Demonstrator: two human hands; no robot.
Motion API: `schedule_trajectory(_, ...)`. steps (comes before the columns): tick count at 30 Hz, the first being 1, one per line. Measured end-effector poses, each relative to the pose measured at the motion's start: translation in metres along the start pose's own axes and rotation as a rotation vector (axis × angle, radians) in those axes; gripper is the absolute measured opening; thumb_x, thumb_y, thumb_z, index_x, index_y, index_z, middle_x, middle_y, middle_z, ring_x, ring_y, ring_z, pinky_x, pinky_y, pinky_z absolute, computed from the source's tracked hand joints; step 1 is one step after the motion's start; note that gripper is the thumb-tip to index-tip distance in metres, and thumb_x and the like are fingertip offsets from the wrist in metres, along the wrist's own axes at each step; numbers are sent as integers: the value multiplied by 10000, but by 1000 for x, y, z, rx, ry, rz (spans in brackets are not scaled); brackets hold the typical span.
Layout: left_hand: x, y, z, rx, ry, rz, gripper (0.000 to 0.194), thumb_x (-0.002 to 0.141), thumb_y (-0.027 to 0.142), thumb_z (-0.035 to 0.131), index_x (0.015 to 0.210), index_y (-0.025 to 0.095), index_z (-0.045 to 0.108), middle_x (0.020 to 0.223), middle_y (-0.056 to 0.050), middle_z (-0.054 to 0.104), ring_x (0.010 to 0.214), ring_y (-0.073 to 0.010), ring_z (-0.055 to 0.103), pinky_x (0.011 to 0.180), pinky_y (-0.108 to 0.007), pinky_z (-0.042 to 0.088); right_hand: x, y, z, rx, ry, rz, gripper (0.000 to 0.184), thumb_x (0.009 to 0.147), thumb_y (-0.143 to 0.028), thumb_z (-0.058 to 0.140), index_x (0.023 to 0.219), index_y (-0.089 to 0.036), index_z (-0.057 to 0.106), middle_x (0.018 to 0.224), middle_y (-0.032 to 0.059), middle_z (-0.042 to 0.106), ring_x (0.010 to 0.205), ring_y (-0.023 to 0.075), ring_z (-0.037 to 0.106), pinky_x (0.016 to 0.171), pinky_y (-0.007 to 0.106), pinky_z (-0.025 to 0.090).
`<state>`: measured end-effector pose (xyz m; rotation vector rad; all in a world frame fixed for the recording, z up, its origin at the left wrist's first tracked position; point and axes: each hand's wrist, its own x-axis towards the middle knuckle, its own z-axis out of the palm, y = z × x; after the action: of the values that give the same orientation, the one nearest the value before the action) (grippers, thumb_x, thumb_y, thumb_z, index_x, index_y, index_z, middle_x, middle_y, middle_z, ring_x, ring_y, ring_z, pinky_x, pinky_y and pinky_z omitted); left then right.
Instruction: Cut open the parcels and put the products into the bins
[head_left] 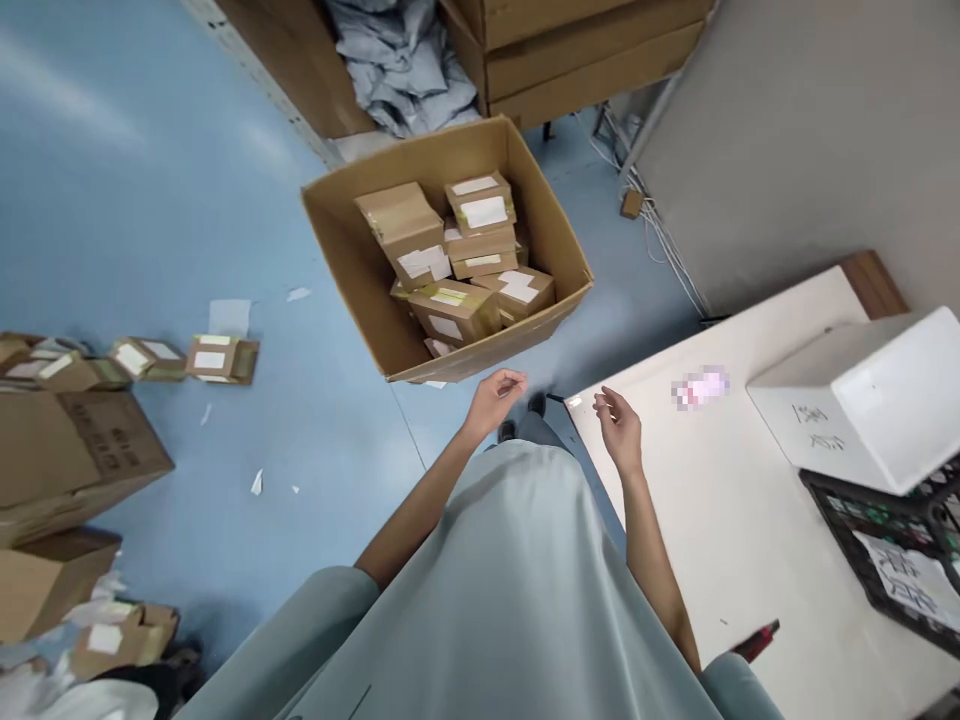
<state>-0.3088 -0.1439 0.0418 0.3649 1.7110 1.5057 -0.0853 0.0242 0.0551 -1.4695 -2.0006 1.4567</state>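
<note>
My left hand (pixel 493 402) hovers just in front of the near wall of a large open cardboard box (pixel 341 265). Its fingers are loosely bent, with a small gap to the thumb, and nothing shows in them. Over the left edge of the white table (pixel 697 490) is my right hand (pixel 621 430), fingers slightly curled and apart, also holding nothing visible. Inside the large box lie several small cardboard boxes (pixel 454 312) with white labels and yellowish tape, some of them tilted.
On the table are a white box (pixel 840 390), a black crate (pixel 870 540), a red and black cutter (pixel 756 640) and a blurred pink item (pixel 701 388). Cardboard boxes (pixel 82 450) and paper scraps (pixel 257 483) lie on the blue floor leftward. Cables (pixel 667 235) run along the wall.
</note>
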Motion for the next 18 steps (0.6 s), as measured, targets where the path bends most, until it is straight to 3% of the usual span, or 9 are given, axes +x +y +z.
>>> schedule_trajectory(5,31,-4,-45,-42,147,-44,306,889,503,829,967,229,717,1251,-140,853,1223,-311,792,1168,-551,578,89,-34,51,-18,-133,-90,765,951,-782,634,1343,-142,778,1252,219,849,1081,349,835,994,495,657)
schedule_trajectory(10,75,8,-85,0,310,-83,289,904,519,783,956,235,757,1233,-122,856,1246,-316,780,1175,-529,577,173,-73,102,-73,-275,-137,670,985,-714,609,1346,-176,783,1230,187,866,1061,332,843,999,488,666)
schedule_trajectory(18,158,23,-118,57,491,-262,266,918,398,759,1105,211,790,1209,-124,849,1172,-305,798,1166,-516,598,289,-127,176,-215,-552,-156,389,1013,-376,610,1310,-209,797,1172,124,887,1073,295,861,1036,440,662)
